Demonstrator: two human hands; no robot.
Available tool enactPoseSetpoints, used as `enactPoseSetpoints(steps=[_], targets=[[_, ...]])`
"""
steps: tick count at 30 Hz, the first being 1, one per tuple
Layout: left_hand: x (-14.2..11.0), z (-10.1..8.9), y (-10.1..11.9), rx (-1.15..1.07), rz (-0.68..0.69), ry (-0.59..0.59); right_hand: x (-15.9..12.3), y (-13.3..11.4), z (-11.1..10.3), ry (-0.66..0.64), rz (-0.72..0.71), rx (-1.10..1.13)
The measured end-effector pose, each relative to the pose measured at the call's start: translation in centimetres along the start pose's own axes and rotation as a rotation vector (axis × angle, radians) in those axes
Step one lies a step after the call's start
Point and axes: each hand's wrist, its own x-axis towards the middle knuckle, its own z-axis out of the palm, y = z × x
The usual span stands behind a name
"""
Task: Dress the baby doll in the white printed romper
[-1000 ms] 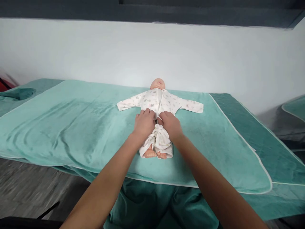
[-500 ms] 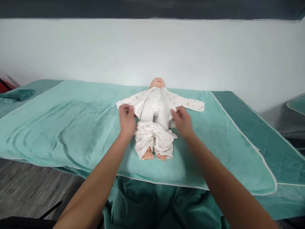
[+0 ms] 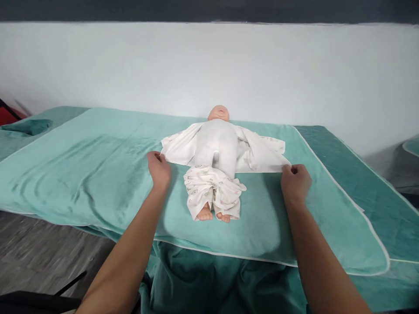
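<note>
A baby doll [image 3: 218,114] lies on its back, its white cloth body [image 3: 217,137] uncovered in front. Its white printed shirt [image 3: 258,150] is spread open to both sides, with the sleeves stretched outward. My left hand [image 3: 159,169] pinches the shirt's left corner. At the right, my right hand [image 3: 296,182] has closed on the opposite lower corner and holds the panel taut. White printed trousers [image 3: 212,187] are bunched round the doll's lower legs, and its bare feet stick out below.
Under the doll is a light green blanket [image 3: 108,174] with white edging, laid over a darker green cover [image 3: 360,174]. A white wall [image 3: 209,65] rises behind the bed. Grey floor [image 3: 42,248] shows at lower left.
Both hands have moved apart, pulling the shirt's front panels outward from the doll's body. The right hand has travelled farther, and the doll's torso is now fully exposed.
</note>
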Motion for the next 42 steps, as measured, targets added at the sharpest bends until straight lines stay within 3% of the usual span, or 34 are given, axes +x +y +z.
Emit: enactPoseSetpoints(steps=[3,6,12,16,19,22,24,26,30,35,42], targets=[[-0.3,0.0,0.3,0.197,0.014,0.067,0.2,0.2,0.0,0.029,0.054,-0.038],[-0.6,0.3,0.4,0.277,0.012,0.035,0.2,0.6,0.3,0.019,0.035,-0.041],[-0.2,1.0,-0.3,0.522,0.105,-0.035,-0.3,1.3,1.1,0.049,-0.291,-0.001],[0.6,1.2,-0.9,0.532,0.116,-0.024,-0.3,1.6,1.6,0.054,-0.521,-0.002],[0.9,1.1,-1.1,0.525,0.077,-0.028,-0.4,1.7,1.7,0.06,-0.613,0.001],[0.7,1.1,-1.0,0.512,0.137,0.02,-1.0,1.1,1.5,0.027,-0.737,0.049],[0.4,1.0,-0.6,0.494,0.221,0.049,-1.9,0.3,1.3,-0.085,-0.829,0.102],[0.0,1.0,-0.2,0.482,0.304,0.028,-3.2,-0.7,1.1,-0.279,-0.874,0.191],[-0.7,1.2,0.6,0.507,0.447,-0.133,-5.9,-2.4,1.3,-0.612,-0.764,0.433],[-0.8,1.7,0.8,0.651,0.435,-0.281,-7.0,-3.3,1.8,-0.799,-0.649,0.643],[-0.5,1.8,0.9,0.746,0.369,-0.313,-6.4,-3.1,1.3,-1.024,-0.562,0.672]])
